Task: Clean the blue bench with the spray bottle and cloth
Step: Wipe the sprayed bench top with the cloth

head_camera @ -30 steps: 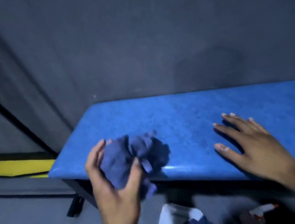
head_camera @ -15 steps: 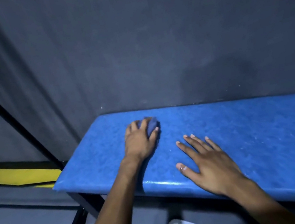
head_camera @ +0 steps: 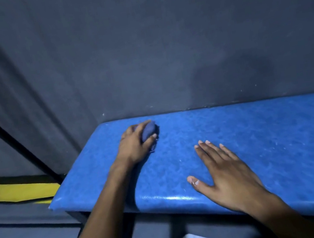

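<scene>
The left hand (head_camera: 135, 143) has carried the balled-up blue cloth (head_camera: 148, 130) from the front edge to the blue counter's (head_camera: 258, 133) far corner, at ten o'clock, gripping it. Wiping has started. The right hand (head_camera: 225, 171) lies flat, fingers wide.

Dim, bluish; glare on bench (head_camera: 165, 199) front edge; wide-angle bend at edges.

Both forearms are bare from the frame's lower edge up to the wrists, with no sleeve showing. The left hand (head_camera: 133, 145) and right hand (head_camera: 227, 175) wear no glove. The nails are short and pale; the right thumbnail, below the fingers (head_camera: 209, 149), bears a small pale mark.
</scene>
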{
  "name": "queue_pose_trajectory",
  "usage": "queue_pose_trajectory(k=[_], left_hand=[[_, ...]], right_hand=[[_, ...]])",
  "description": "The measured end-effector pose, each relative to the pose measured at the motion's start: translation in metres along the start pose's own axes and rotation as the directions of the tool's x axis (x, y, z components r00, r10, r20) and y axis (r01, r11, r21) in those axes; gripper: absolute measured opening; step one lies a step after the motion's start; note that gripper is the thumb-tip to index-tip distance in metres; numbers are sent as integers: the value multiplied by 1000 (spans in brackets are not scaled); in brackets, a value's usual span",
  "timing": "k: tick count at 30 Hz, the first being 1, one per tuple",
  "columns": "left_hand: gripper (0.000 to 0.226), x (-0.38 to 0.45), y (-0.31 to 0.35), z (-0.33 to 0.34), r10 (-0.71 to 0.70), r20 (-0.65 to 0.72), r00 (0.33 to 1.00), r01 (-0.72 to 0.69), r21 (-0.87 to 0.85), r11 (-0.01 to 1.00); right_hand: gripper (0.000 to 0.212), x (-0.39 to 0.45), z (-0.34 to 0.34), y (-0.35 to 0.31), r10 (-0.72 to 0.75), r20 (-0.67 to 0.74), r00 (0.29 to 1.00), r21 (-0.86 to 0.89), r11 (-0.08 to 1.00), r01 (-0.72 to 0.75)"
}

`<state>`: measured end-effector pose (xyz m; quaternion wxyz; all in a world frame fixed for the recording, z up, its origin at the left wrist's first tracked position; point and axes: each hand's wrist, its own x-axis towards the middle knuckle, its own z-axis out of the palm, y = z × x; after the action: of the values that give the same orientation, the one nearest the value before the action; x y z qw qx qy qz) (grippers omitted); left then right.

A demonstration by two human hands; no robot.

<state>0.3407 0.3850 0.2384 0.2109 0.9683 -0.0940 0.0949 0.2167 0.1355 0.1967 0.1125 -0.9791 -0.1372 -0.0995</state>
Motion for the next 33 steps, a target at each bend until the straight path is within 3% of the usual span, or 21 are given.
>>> queue_pose_trajectory(k=[4,6,8,12,14,16,19,21,24,26,28,30,33], left_hand=[[53,-52,24,8,261,51,964,-261,0,965],[51,-77,7,-4,305,65,950,-302,-52,952],[49,-70,-20,-14,224,63,972,-222,-40,974],[55,-12,-33,-19,-74,-63,995,74,-2,997],[44,-2,-17,-13,-102,-94,990,99,-33,995],[35,-13,3,-5,-18,-81,997,16,-28,999],[38,-59,19,5,197,-21,980,-198,-52,979],[39,-78,7,0,251,-3,968,-251,-30,968],[37,-71,-26,-14,69,-62,996,-66,57,996],[37,-54,-35,-19,-135,-155,979,147,69,987],[40,-47,-17,-13,-225,-195,955,242,69,968],[45,-58,9,1,-120,-175,977,136,83,987],[45,-97,26,8,139,-82,987,-136,35,990]], right_hand=[[95,-1,0,1,-12,-4,1000,-11,1000,12],[96,0,2,1,-6,-14,1000,0,1000,6],[97,0,3,0,2,-9,1000,-2,1000,-2],[99,0,2,2,-3,-5,1000,3,1000,3],[99,0,0,1,-1,-8,1000,6,1000,1],[99,0,-1,1,-4,-4,1000,3,1000,4],[98,0,0,1,-3,-8,1000,-3,1000,3],[99,0,1,1,2,-8,1000,8,1000,-2],[100,1,3,2,8,-4,1000,16,1000,-8],[100,0,2,1,8,-3,1000,16,1000,-8],[100,1,1,1,9,-7,1000,17,1000,-9],[100,1,0,1,5,-4,1000,18,1000,-5],[99,1,1,1,0,-1,1000,5,1000,0]])
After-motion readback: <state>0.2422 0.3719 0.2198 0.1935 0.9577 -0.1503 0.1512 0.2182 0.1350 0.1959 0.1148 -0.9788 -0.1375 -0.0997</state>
